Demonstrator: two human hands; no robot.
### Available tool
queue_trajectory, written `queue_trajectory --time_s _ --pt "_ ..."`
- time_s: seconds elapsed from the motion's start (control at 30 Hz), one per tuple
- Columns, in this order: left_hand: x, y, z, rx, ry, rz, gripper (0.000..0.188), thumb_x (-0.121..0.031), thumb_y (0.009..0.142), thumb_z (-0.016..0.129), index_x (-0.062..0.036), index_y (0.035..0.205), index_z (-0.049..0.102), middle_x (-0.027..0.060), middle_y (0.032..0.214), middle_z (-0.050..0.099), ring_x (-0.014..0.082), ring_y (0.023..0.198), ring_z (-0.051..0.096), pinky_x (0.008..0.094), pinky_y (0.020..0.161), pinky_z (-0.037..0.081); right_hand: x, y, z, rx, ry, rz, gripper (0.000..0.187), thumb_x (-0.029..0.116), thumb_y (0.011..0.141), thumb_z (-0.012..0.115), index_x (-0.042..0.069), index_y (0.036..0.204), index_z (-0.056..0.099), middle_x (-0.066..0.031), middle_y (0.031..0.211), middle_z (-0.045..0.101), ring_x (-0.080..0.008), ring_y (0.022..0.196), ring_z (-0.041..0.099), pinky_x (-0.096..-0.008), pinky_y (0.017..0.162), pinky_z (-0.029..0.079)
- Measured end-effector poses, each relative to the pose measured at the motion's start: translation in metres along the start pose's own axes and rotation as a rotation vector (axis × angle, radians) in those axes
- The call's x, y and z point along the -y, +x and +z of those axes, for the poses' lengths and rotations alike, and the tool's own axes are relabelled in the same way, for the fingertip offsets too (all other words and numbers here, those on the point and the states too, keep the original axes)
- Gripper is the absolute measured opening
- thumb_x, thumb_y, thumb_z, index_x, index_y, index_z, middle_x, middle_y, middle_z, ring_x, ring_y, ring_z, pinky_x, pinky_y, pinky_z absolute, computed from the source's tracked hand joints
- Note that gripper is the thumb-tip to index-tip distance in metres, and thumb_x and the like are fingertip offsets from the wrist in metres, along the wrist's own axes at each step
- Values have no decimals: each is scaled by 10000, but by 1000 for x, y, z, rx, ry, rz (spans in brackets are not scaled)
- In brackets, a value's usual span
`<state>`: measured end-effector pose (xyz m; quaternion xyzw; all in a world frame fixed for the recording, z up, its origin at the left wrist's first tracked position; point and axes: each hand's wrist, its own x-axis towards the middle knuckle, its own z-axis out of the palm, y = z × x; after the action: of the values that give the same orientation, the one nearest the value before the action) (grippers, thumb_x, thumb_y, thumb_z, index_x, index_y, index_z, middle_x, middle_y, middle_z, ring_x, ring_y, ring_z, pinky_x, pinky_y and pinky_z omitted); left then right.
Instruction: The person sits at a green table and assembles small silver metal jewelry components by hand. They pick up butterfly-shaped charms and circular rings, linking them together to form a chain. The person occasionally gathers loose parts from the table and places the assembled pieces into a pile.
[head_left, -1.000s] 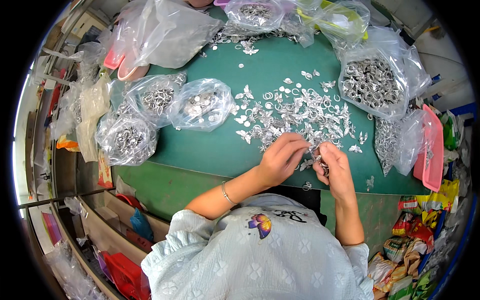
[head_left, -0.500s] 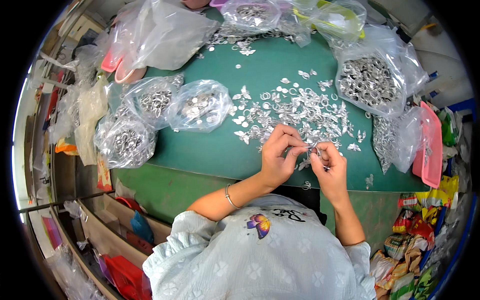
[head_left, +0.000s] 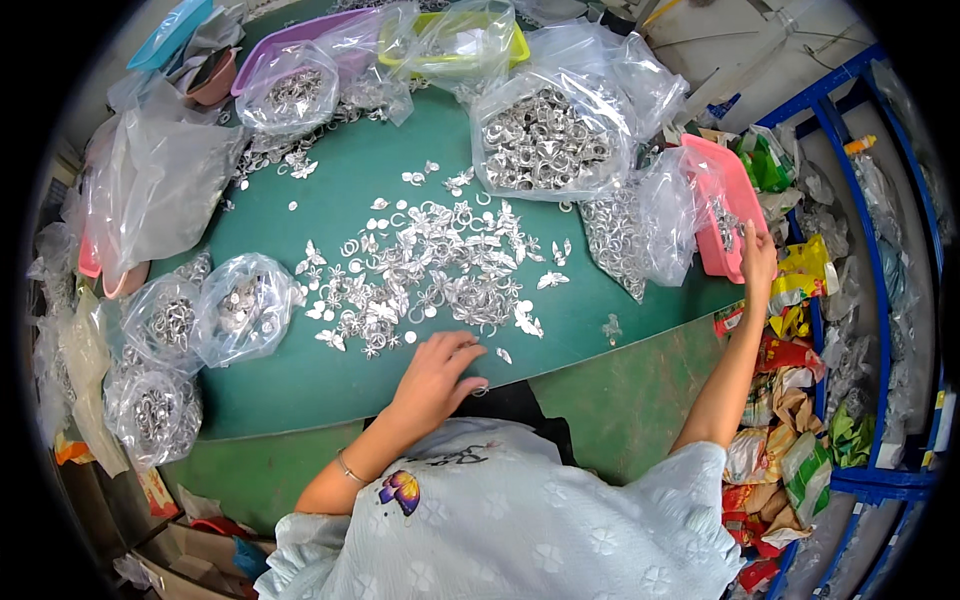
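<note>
My left hand [head_left: 437, 378] rests at the table's front edge with its fingers apart, holding nothing I can see. By its thumb is a small silvery ring [head_left: 480, 390]. Just beyond the fingertips spreads a loose pile of silvery metal pieces [head_left: 440, 265], among them rings, small discs and flower or butterfly shapes. My right arm stretches far to the right, and my right hand [head_left: 758, 258] is at the near end of a pink plastic tray [head_left: 738, 190]. Its fingers reach over the rim and are partly hidden. Several silvery pieces [head_left: 725, 222] lie inside that tray.
Clear bags of metal rings [head_left: 550, 140] stand at the back right, and other bags [head_left: 240, 305] at the left. Purple [head_left: 265, 50] and yellow-green [head_left: 515, 50] baskets line the back. Right of the green table are colourful packets [head_left: 775, 400] and a blue rack [head_left: 885, 400].
My hands, together over the pile before, have parted. The right has gone out to the pink tray; the left has opened near the table edge. The view has swung to the right.
</note>
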<state>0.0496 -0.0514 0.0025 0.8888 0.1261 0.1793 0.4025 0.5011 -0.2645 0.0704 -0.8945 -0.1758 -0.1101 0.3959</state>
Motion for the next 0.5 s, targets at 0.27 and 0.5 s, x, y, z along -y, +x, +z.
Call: queue_trajectory --time_s 0.27,0.5 --pt "3 -7 10 18 104 -56 402 -139 693 686 -46 1051 528 94 1026 484 268 917 454 354 773 348 80 -105 25 512 444 91 299 274 896 496 9 811 603 76 471 356 -3 390 286 -183 363 175" --pt "33 -15 17 -230 191 -58 222 -12 738 595 -36 957 571 90 936 520 264 811 482 351 702 372 132 -225 87 966 304 -196 95 77 737 674 35 812 632 28 506 438 -30 491 364 -212 440 305"
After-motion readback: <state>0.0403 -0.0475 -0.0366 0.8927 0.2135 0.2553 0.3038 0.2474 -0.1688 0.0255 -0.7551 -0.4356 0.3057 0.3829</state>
